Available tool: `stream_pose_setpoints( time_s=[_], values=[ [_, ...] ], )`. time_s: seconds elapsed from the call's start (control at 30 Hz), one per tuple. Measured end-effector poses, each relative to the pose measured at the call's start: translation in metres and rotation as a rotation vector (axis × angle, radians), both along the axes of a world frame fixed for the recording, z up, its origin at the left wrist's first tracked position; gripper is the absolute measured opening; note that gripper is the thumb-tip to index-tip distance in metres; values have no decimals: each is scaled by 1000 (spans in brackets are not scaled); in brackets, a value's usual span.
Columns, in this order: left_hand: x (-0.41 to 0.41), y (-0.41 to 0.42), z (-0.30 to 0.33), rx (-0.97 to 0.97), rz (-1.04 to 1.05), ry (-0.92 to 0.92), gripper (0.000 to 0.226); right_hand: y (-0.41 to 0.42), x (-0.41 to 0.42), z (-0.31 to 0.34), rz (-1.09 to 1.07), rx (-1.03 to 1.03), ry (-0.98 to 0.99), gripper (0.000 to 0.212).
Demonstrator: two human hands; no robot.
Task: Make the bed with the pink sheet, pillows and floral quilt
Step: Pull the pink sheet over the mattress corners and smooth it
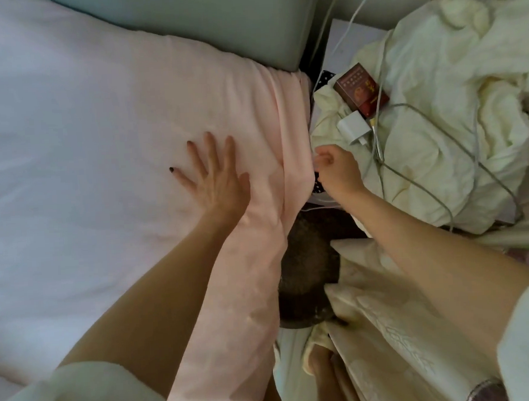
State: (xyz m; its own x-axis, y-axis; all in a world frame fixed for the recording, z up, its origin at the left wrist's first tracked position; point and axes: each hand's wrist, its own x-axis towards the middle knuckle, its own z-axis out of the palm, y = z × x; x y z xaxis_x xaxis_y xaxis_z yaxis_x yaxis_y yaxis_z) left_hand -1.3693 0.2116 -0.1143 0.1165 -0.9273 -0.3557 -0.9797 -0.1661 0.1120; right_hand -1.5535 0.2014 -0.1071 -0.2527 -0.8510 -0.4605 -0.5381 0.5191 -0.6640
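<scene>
Pink sheet [124, 121] spread over bed, folds bunched at corner. Left hand [214, 180] pressed flat on sheet, fingers wide. Right hand [336, 169] at sheet edge, fingers curled; whether fabric is held cannot be told.

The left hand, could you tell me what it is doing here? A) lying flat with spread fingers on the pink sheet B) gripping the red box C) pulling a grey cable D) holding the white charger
A: the left hand lies flat, fingers spread, on the pink sheet near the mattress edge.
</scene>
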Motion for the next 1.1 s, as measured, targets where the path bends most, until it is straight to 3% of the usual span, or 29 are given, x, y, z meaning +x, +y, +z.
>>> stream_pose_setpoints(
  time_s=[0.2,0.37,0.47,0.63,0.8,0.9,1.0,1.1],
  values=[
    [15,-61,-7,3,1,5,94,-75,20,-3,-22,-205,75,28],
    [13,-75,-15,63,26,-2,106,-123,20,-14,-25,69,245,14],
    [12,-76,-19,68,26,-24,106,-133,25,-14,-8,234,264,26],
    [10,-77,-21,79,32,-65,108,-144,22,-16,5,347,262,23],
    [6,-77,-22,86,44,-83,112,-167,9,-13,-258,145,139,38],
    [6,-76,-24,76,42,-96,112,-173,21,-12,-239,156,75,42],
    [6,-76,-26,71,37,-102,113,-162,47,-12,-205,125,-123,43],
    [7,-76,-28,62,40,-105,115,-160,33,-61,-220,140,-202,56]
  ],
)
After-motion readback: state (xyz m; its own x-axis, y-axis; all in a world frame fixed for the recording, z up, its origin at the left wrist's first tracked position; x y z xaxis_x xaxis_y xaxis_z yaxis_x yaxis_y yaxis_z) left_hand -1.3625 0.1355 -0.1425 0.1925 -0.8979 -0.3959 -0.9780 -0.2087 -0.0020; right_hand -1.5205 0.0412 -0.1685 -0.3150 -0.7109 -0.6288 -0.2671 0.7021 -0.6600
